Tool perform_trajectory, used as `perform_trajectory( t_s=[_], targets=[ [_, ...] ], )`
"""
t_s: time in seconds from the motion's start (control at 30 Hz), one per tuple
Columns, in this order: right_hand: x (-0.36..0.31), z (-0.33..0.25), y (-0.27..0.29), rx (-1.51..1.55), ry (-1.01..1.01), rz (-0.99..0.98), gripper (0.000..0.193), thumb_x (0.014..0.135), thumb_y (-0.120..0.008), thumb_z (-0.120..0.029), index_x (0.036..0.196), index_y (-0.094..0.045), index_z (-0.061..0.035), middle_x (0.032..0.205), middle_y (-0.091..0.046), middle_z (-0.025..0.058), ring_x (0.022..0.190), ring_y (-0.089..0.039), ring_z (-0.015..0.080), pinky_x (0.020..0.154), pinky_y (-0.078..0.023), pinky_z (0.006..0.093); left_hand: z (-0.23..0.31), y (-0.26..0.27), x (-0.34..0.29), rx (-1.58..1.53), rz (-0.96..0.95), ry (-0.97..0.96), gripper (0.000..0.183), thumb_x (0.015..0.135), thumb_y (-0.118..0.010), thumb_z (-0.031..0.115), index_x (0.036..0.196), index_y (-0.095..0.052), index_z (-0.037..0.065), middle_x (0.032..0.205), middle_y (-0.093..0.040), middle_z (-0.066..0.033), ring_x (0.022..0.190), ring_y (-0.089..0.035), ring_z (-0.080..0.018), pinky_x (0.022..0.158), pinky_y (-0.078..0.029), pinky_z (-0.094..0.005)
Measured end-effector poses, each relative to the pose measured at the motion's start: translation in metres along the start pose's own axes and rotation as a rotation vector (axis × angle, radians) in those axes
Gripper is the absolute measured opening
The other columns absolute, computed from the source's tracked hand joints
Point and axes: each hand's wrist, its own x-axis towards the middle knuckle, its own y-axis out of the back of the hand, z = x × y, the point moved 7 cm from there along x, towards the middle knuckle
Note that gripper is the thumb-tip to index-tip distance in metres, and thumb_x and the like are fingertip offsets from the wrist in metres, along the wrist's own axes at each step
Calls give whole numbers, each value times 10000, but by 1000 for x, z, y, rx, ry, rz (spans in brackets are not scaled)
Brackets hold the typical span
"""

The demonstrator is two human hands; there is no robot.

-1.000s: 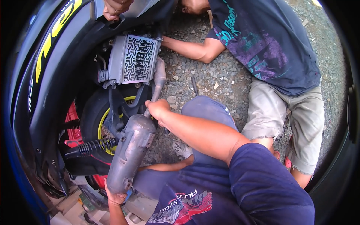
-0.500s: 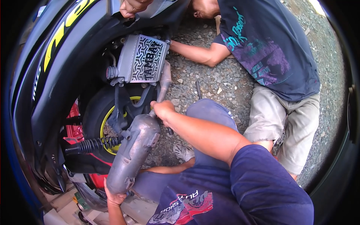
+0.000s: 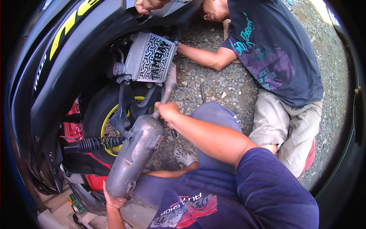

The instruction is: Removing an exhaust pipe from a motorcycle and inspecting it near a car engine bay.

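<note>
A dull grey motorcycle exhaust muffler (image 3: 135, 156) lies slanted across my lap, beside the rear wheel (image 3: 95, 114). My left hand (image 3: 114, 198) cups its lower end from below, the fingers partly hidden behind it. Where the muffler narrows into the exhaust pipe (image 3: 170, 82), my right hand (image 3: 167, 111) is wrapped round the pipe. From there the pipe runs up to the lower right side of a patterned radiator guard (image 3: 156, 59); its far end is hidden. A co-worker's forearm (image 3: 202, 56) reaches in beside that guard, with the hand out of sight.
A co-worker in a dark shirt (image 3: 272, 57) lies on the gravel (image 3: 223, 82) at the right. Another hand (image 3: 150, 5) touches the black bodywork (image 3: 68, 72) at the top. A shock absorber (image 3: 95, 145) sits left of the muffler. A dark rod (image 3: 202, 92) lies on the stones.
My view has shifted slightly, so the scene sits a little differently in the picture. Both hands keep the same hold on the exhaust.
</note>
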Motion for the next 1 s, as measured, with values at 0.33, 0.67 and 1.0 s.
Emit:
perform_trajectory(
  t_s=[0.33,0.67,1.0],
  targets=[
    [5,2,-5,67,38,-17,449,922,-732,-371,1030,-711,64,845,-692,143,679,-629,235,593,-468,398,7,-3,-4,54,-82,21,859,890,-412,867,1376,-632,194,1233,-742,-67,804,-739,-230,382,-343,-212],
    [-16,-8,3,29,-54,-33,491,904,-761,-347,1130,-728,88,1139,-748,253,1048,-737,351,907,-542,430,-1,5,6,4,-38,44,813,878,-423,868,1328,-637,225,1180,-725,-23,763,-690,-215,405,-324,-218],
    [-11,-3,2,41,-51,-1,504,901,-760,-356,1146,-727,82,1147,-743,257,1057,-735,354,908,-543,432,4,7,3,31,-54,51,821,884,-421,863,1339,-631,213,1180,-723,-50,716,-673,-213,401,-308,-214]
  ],
)
